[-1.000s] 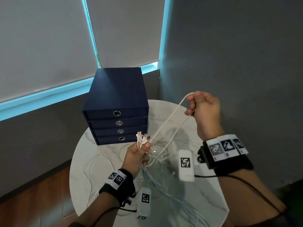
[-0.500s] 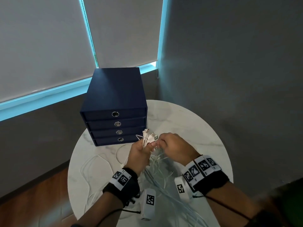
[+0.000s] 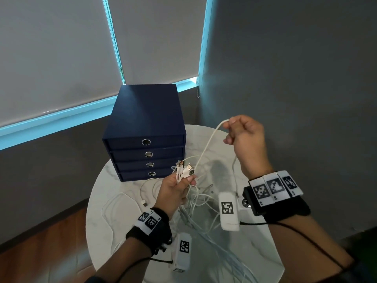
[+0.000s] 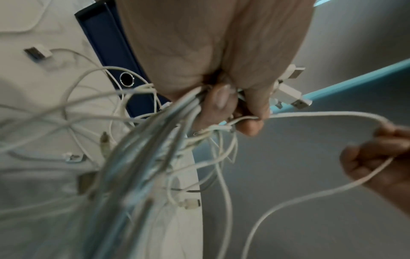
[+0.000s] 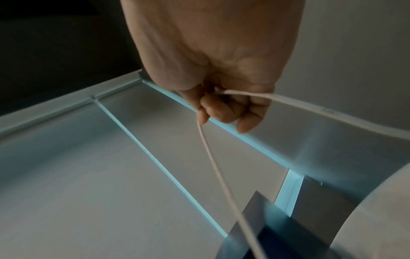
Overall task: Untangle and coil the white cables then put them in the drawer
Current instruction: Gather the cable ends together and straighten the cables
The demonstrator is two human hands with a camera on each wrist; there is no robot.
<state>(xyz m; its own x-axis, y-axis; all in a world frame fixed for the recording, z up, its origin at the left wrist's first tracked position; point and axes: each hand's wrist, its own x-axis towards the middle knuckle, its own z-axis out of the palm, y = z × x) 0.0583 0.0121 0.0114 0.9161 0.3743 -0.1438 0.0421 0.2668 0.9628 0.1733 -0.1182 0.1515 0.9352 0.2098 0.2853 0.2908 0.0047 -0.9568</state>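
**Two hands pull one cable out of the bunch**

Close to me, lots of white cables [image 3: 206,227] hang down over the near edge of the round white table [image 3: 257,252]. I see my left hand [image 3: 173,190] squeezing the bunch tight, above the middle of the table. The plugs [image 3: 186,170] stick up out of its fist. One loose cable [image 3: 122,198] lies flat near the left edge, with its plug [image 3: 144,203] beside the hand. Further up, my right hand [image 3: 243,137] is lifted high and curled around a single cable [image 3: 206,148]. This cable makes a loop back down to the bunch. At the far edge stands the blue drawer box [image 3: 145,131]. All four drawers are closed.
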